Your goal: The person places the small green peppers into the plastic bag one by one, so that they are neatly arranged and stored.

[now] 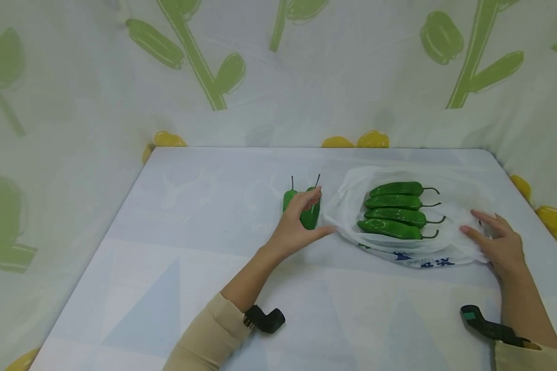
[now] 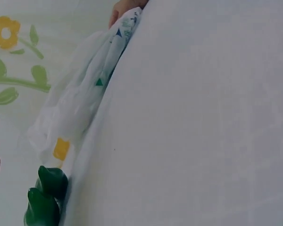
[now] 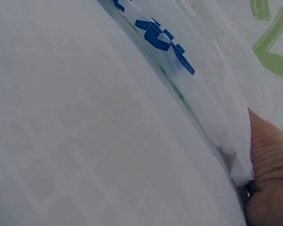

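On the right of the table, several long green peppers [image 1: 394, 202] lie side by side on a white plastic bag [image 1: 450, 180], stems to the right. Two more green peppers [image 1: 310, 218] lie left of the bag, partly covered by my left hand [image 1: 292, 226]. That hand has its thumb and fingers spread apart, the fingers over these peppers and the thumb pointing at the bag's left edge. The pair's blunt ends show in the left wrist view. My right hand [image 1: 501, 245] rests at the bag's right end, thumb and forefinger extended along the plastic and apart.
A pale tabletop [image 1: 204, 206] with faint blue triangles spreads under everything. Behind it hangs a curtain [image 1: 306, 82] with green plant prints and yellow shapes. A black wrist device [image 1: 265, 319] sticks out from each sleeve.
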The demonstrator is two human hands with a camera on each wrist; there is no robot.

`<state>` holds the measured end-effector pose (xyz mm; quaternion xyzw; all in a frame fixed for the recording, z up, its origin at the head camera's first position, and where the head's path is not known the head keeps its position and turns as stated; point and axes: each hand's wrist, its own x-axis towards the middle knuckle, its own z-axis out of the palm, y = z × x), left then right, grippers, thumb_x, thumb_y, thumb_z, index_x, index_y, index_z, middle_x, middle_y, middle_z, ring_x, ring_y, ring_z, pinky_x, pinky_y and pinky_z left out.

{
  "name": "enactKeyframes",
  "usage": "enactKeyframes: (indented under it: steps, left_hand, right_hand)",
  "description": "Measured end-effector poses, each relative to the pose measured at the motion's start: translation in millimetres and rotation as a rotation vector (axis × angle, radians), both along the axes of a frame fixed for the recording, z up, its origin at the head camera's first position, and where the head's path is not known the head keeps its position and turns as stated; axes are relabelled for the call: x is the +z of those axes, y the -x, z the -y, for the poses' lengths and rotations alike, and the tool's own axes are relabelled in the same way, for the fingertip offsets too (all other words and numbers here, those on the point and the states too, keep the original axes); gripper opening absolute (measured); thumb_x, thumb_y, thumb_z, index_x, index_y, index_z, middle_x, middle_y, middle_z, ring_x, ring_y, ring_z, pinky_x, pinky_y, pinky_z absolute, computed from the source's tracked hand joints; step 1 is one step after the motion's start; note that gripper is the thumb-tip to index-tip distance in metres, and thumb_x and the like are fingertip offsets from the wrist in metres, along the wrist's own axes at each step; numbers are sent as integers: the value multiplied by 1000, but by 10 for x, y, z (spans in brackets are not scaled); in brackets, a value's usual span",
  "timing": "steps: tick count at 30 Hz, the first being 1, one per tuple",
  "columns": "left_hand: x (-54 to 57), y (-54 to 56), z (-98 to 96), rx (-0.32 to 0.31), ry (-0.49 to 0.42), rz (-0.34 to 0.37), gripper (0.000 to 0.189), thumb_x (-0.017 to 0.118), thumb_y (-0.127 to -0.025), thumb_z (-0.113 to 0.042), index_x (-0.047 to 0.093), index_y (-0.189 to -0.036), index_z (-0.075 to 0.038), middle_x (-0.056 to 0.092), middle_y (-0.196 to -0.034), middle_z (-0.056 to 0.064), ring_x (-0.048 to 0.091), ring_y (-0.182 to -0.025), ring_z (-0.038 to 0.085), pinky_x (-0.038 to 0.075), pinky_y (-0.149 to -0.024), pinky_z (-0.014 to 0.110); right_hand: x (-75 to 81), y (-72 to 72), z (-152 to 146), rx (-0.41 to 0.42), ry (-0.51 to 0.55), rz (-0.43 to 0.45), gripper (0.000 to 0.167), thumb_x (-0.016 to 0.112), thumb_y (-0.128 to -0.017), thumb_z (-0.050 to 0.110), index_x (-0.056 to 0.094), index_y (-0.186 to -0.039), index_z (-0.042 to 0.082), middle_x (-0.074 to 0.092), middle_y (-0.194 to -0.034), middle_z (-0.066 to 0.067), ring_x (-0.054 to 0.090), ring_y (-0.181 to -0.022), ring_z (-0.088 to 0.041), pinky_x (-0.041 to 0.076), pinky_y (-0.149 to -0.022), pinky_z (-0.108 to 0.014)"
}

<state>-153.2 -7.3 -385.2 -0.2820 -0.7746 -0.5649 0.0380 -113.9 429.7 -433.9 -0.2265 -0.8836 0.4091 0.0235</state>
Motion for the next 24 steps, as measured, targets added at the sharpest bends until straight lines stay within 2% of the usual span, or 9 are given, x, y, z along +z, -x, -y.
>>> enactKeyframes:
  steps: [7, 10, 15, 19, 24]
  left_hand:
    - [-87, 36, 136, 120, -54, 55, 78, 78, -77, -11, 37, -144, -14, 45, -134, 15, 42, -127, 30, 36, -105, 47]
    - [-119, 69, 166, 142, -27, 84, 81, 78, -77, -12, 35, -145, -13, 42, -137, 14, 41, -128, 30, 35, -105, 47]
    - [-196, 119, 212, 191, 43, 169, 86, 79, -77, -17, 30, -148, -15, 37, -141, 7, 37, -130, 23, 33, -107, 45]
    - [-267, 164, 242, 229, 75, 239, 88, 78, -77, -16, 27, -149, -16, 34, -144, 7, 35, -132, 23, 31, -108, 45]
    - [-331, 211, 256, 250, 87, 294, 84, 73, -81, -13, 26, -150, -17, 31, -145, 9, 33, -133, 26, 31, -108, 46]
  right_hand:
    - [-13, 2, 18, -13, 9, -2, 72, 59, -88, 49, 31, -147, 18, -6, -158, -13, -10, -143, -38, 0, -109, -64]
    - [-12, -1, 13, -12, 10, 2, 71, 59, -89, 49, 31, -147, 19, -7, -158, -13, -10, -143, -39, 0, -108, -64]
    - [-12, -6, 0, -9, -1, 4, 71, 59, -89, 48, 32, -147, 19, -5, -158, -13, -9, -143, -39, 0, -108, -65]
    - [-8, -5, 0, -3, -10, 0, 71, 59, -89, 48, 32, -147, 18, -5, -158, -14, -9, -143, -39, 0, -107, -66]
    - [3, -2, -4, 2, -24, 1, 72, 58, -88, 49, 32, -147, 16, -5, -158, -15, -9, -142, -40, 0, -107, -66]
